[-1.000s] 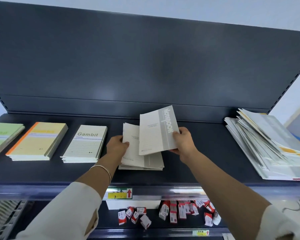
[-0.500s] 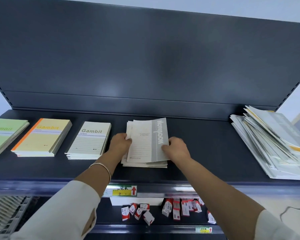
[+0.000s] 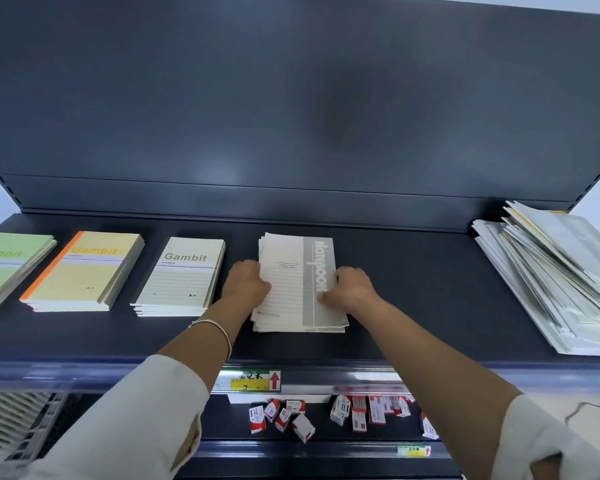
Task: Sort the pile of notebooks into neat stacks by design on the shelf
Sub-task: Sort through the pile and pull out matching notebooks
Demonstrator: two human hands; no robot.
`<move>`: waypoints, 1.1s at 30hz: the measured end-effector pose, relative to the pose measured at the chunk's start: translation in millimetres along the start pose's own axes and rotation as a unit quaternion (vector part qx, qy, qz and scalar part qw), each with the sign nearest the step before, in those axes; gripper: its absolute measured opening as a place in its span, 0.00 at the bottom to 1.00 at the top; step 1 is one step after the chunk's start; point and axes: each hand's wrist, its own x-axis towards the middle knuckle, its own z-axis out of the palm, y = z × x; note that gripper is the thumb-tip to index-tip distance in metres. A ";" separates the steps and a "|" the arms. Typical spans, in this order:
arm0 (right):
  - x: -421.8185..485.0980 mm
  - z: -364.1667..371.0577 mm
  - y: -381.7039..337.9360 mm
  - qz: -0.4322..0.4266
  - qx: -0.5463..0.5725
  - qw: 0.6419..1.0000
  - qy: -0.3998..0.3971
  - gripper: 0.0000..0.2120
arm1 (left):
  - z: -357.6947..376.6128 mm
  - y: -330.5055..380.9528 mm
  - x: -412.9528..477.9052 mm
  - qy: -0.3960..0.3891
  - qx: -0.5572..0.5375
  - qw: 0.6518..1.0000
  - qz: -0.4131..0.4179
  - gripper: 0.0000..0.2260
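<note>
A stack of white notebooks with a grey "Notebook" band (image 3: 297,282) lies on the dark shelf (image 3: 413,289). My left hand (image 3: 245,284) grips its left edge and my right hand (image 3: 349,289) grips its right edge, thumbs on the top cover. To the left lie three neat Gambit stacks: white (image 3: 182,275), yellow with an orange spine (image 3: 87,270), and green (image 3: 9,265). A messy pile of mixed notebooks (image 3: 555,275) sits at the far right of the shelf.
The shelf's tall back panel (image 3: 291,116) rises right behind the stacks. A price label (image 3: 253,381) sits on the front rail. On the lower shelf lie several small red-and-white boxes (image 3: 326,412). Bare shelf shows between the grey-band stack and the pile.
My right hand has laid the raised grey-band notebook flat onto the stack. Both hands have closed in on the stack's sides, and its notebooks now lie more squarely together.
</note>
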 end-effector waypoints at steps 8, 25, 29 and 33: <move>4.9 -6.1 -4.9 -0.016 -0.033 0.999 -0.002 0.18 | -4.3 -1.5 -0.5 -0.027 0.007 1.000 0.004 0.13; 50.8 -15.8 -41.2 -0.232 -0.231 0.945 0.023 0.22 | -16.5 1.3 -46.8 -0.183 0.328 0.908 0.184 0.38; 72.8 -11.8 -47.9 -0.218 -0.269 0.938 -0.020 0.24 | -10.2 -1.2 -46.9 -0.174 0.323 0.917 0.156 0.39; 83.1 -12.2 -46.8 -0.221 -0.240 0.945 -0.020 0.26 | -8.9 0.7 -45.8 -0.179 0.319 0.917 0.156 0.36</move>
